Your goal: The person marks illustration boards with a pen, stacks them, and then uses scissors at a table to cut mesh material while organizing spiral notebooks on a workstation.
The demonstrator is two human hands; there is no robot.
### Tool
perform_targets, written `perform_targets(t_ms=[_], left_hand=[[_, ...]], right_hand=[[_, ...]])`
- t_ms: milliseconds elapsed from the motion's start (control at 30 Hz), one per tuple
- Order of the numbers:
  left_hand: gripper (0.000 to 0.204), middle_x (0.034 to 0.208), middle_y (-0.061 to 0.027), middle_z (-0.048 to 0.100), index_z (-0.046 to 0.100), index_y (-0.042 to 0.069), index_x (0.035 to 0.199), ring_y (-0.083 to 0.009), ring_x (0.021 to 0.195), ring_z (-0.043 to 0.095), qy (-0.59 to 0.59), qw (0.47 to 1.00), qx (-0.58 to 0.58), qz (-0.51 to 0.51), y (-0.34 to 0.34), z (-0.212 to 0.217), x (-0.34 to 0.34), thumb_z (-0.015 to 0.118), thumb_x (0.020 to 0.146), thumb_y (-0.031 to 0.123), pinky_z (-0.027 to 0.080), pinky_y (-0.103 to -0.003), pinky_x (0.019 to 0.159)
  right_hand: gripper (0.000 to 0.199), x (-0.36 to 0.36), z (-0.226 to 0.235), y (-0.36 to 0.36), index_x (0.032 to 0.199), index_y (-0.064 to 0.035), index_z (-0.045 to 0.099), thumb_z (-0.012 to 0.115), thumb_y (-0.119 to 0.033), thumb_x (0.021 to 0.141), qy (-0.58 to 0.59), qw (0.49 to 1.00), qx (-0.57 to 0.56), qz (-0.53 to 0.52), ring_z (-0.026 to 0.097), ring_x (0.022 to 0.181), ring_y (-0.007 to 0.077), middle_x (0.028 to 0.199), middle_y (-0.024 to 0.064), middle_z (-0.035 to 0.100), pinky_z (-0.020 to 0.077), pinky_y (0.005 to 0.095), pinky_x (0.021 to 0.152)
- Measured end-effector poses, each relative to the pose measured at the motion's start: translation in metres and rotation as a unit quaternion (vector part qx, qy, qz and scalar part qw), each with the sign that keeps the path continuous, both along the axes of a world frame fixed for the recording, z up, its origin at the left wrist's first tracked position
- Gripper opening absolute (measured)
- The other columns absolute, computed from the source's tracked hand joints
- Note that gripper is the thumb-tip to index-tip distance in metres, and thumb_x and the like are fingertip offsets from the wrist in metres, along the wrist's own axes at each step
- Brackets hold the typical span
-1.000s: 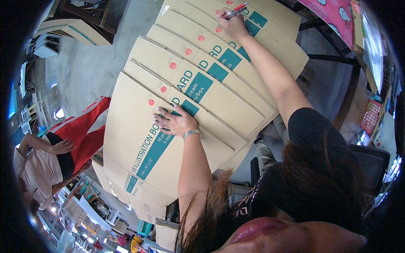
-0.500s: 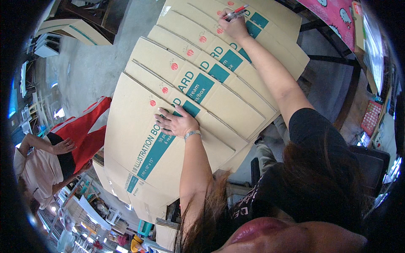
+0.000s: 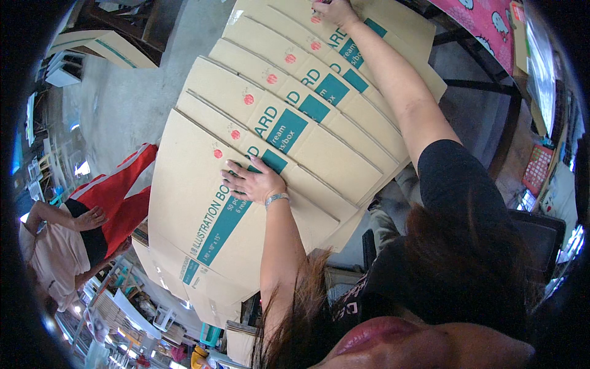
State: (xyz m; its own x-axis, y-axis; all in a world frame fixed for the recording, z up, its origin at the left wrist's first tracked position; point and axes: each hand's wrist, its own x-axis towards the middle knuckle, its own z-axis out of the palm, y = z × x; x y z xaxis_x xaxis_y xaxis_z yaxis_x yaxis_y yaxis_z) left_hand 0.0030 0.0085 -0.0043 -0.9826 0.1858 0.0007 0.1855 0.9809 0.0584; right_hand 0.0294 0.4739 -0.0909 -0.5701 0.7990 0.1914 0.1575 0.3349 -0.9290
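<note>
Several flat tan cardboard sheets [image 3: 203,178] with green print lie fanned over one another, each overlapping the one beside it. A round red mark [image 3: 217,154] sits near the edge of each visible sheet. My left hand [image 3: 254,181] rests flat on the nearest sheets, fingers spread, a metal watch at the wrist. At the top edge of the view, my right hand [image 3: 335,12] is closed over the far sheets, beside the red mark there. Its fingers hold a pen, now almost wholly hidden by the hand and the frame's edge.
At the left stands a person in red trousers [image 3: 126,197], close to the cardboard. A folded carton [image 3: 117,49] lies at upper left by a dark frame. A pink patterned cloth [image 3: 476,24] covers a surface at upper right. A dark chair [image 3: 541,240] is at right.
My right hand has moved up and slightly left, and the pen has mostly gone from sight. The left hand stays flat on the cardboard. The whole view has shifted slightly.
</note>
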Motion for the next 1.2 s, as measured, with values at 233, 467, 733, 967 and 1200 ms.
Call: perform_targets(t_ms=[233,467,733,967,1200], left_hand=[[0.071,0.157,-0.0149,0.018,0.021,0.016,0.151,-0.0342,0.145,0.013,-0.007,1.0,-0.011,0.018,-0.007,0.003,-0.003,0.035,0.095,0.057,0.007,-0.051,0.115],[0.071,0.157,-0.0145,0.018,0.02,0.017,0.151,-0.0335,0.145,0.012,-0.009,1.0,-0.018,0.015,-0.009,0.001,-0.004,0.034,0.095,0.058,0.007,-0.051,0.116],[0.072,0.157,-0.0149,0.017,0.021,0.014,0.151,-0.0332,0.145,0.011,-0.024,0.999,-0.014,0.022,-0.002,0.007,-0.002,0.036,0.095,0.057,0.005,-0.048,0.116],[0.072,0.157,-0.0155,0.016,0.02,0.014,0.151,-0.0331,0.145,0.011,-0.025,0.999,-0.021,0.021,-0.002,0.007,-0.003,0.035,0.095,0.057,0.005,-0.048,0.117],[0.071,0.157,-0.0154,0.016,0.019,0.015,0.152,-0.0337,0.146,0.011,-0.026,0.999,-0.027,0.021,-0.006,0.007,-0.004,0.035,0.096,0.055,0.005,-0.048,0.117]], right_hand=[[0.012,-0.005,0.037,-0.035,0.074,-0.0091,0.054,0.066,-0.012,0.077,0.016,0.995,-0.097,0.016,0.057,0.055,0.0126,0.061,0.0009,0.056,0.0469,0.0311,0.051],[0.012,-0.007,0.043,-0.04,0.075,-0.0091,0.052,0.064,-0.009,0.079,-0.001,0.994,-0.11,-0.009,0.056,0.055,0.011,0.062,0.0005,0.056,0.0472,0.0302,0.051],[0.01,-0.003,0.047,-0.039,0.08,-0.0082,0.052,0.061,-0.007,0.085,0.029,0.973,-0.227,-0.023,0.055,0.055,0.012,0.065,0.0,0.056,0.0474,0.0309,0.049],[0.015,-0.006,0.039,-0.029,0.078,-0.0096,0.06,0.065,-0.024,0.075,-0.063,0.997,0.0,-0.043,0.062,0.063,0.0208,0.068,0.0069,0.062,0.0487,0.0357,0.058],[0.027,-0.017,0.013,-0.019,0.081,-0.0093,0.062,0.065,-0.035,0.072,-0.111,0.984,0.123,-0.058,0.066,0.072,0.0286,0.075,0.0107,0.066,0.0512,0.0397,0.068]])
